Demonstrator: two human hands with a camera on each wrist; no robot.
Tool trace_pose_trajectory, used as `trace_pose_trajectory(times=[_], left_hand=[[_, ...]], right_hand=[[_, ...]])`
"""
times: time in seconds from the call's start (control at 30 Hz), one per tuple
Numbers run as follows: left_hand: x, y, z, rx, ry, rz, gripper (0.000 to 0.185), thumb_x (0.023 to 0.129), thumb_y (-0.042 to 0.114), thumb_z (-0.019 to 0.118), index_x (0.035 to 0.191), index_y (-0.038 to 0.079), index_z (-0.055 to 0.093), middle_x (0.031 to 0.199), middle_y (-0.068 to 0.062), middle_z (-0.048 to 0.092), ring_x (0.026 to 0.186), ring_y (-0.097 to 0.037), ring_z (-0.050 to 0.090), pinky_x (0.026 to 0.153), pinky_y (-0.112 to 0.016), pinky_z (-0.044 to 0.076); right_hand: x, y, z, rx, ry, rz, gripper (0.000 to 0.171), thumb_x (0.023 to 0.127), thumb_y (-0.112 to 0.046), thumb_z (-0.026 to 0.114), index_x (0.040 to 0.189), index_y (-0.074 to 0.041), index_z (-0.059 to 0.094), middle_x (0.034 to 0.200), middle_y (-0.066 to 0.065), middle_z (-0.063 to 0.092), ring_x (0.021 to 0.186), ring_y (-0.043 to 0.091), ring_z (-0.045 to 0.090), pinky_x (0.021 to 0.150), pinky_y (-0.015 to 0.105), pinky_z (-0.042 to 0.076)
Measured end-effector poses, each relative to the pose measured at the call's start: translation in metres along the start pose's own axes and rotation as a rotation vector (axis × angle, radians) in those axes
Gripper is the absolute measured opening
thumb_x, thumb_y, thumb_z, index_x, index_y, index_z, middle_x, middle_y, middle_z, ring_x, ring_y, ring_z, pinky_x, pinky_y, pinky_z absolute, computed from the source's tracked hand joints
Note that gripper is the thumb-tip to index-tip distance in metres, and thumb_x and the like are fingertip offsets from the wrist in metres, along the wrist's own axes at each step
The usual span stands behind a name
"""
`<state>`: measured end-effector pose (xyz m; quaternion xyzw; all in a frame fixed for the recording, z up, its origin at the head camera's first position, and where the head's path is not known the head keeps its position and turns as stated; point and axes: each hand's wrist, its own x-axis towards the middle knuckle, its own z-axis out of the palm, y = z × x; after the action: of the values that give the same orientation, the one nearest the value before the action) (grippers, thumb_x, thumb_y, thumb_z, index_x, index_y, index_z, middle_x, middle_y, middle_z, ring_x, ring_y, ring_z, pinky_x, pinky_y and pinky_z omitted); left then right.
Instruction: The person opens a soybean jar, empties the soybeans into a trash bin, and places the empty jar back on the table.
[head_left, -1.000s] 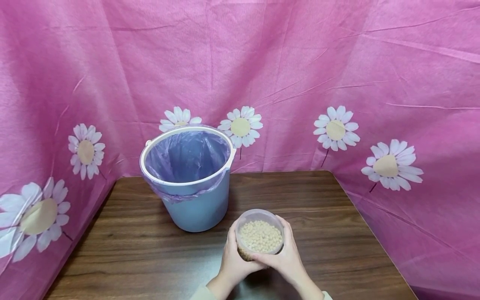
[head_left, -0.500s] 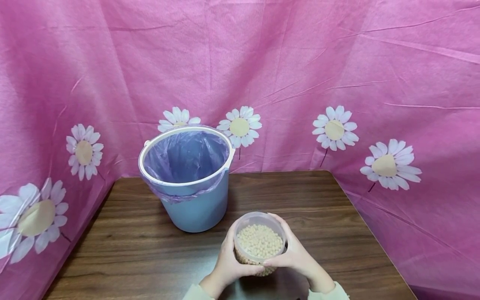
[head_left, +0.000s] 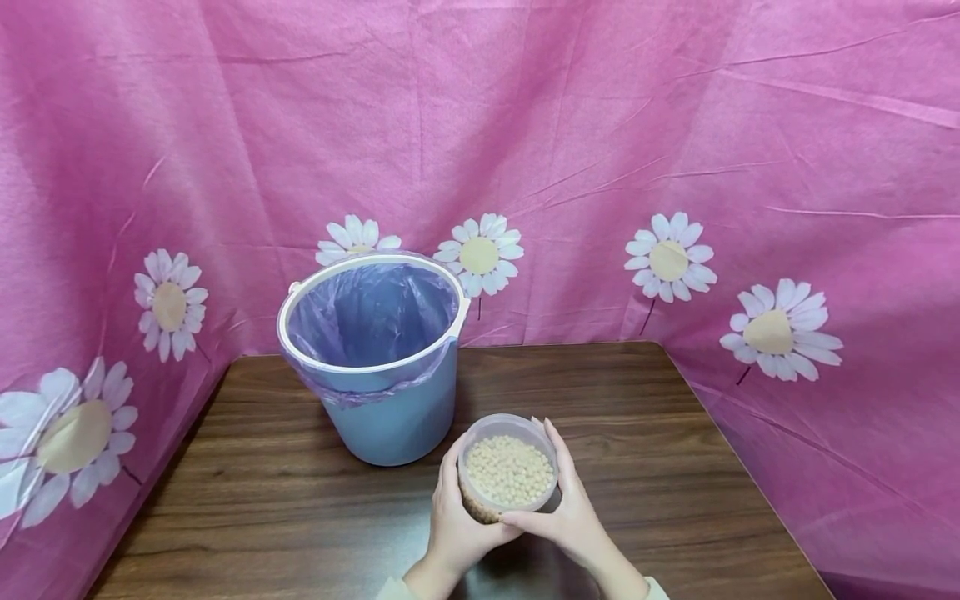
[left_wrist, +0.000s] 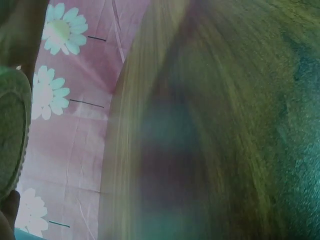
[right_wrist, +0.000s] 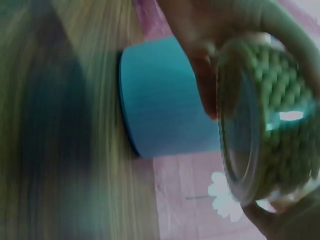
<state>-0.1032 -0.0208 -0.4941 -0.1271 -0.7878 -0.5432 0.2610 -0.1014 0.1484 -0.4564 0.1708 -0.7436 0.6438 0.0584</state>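
Observation:
A round clear plastic tub (head_left: 467, 493) full of small pale round pieces (head_left: 510, 471), like dried soybeans or chickpeas, is held upright above the table by both hands. My left hand (head_left: 459, 521) grips its left side, with the thumb across the near side. On the right, my right hand (head_left: 573, 512) holds it with fingers along the far right side and thumb near the front rim. In the right wrist view the tub's underside (right_wrist: 242, 127) shows, lifted off the table. Only the edge of the tub's base (left_wrist: 12, 135) appears in the left wrist view.
A blue bucket (head_left: 397, 421) with a white rim and a purple bag liner (head_left: 375, 317) stands behind and left of the tub. The brown wooden table (head_left: 600, 400) is enclosed by a pink cloth (head_left: 570, 108) printed with daisies.
Both hands bring the tub a little nearer the body, then slightly away again and to the left. The tub stays in both hands; the bucket keeps its place.

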Motion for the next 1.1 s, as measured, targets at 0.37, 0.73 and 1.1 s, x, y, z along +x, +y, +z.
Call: trace_pose_trajectory(times=[0.37,0.73,1.1], left_hand=[[-0.005,0.008,-0.001,-0.033,-0.033,-0.13,0.117,0.05,0.044,0.096,0.149,0.024,0.038,0.14,0.004,0.056,0.121,-0.015,0.058,0.099,-0.035,0.049],[-0.003,0.016,-0.011,-0.108,-0.075,-0.214,0.12,0.047,0.037,0.098,0.149,0.027,0.037,0.143,0.004,0.054,0.123,-0.011,0.054,0.104,-0.032,0.045],[0.001,0.02,-0.024,-0.105,-0.085,-0.161,0.123,0.047,0.036,0.099,0.151,0.026,0.033,0.147,0.003,0.047,0.128,-0.016,0.05,0.108,-0.031,0.041]], right_hand=[[0.0,-0.004,0.003,-0.088,0.068,-0.055,0.111,0.06,-0.004,0.089,0.155,-0.014,0.03,0.15,0.019,0.046,0.129,0.005,0.049,0.105,0.011,0.032],[0.006,-0.007,-0.008,-0.01,0.054,-0.022,0.096,0.069,0.001,0.079,0.153,-0.009,0.033,0.15,0.008,0.048,0.126,0.001,0.05,0.101,0.018,0.039],[0.01,-0.004,-0.018,0.067,0.141,-0.024,0.091,0.072,0.009,0.074,0.151,0.005,0.029,0.142,-0.002,0.055,0.123,0.0,0.054,0.097,0.012,0.044]])
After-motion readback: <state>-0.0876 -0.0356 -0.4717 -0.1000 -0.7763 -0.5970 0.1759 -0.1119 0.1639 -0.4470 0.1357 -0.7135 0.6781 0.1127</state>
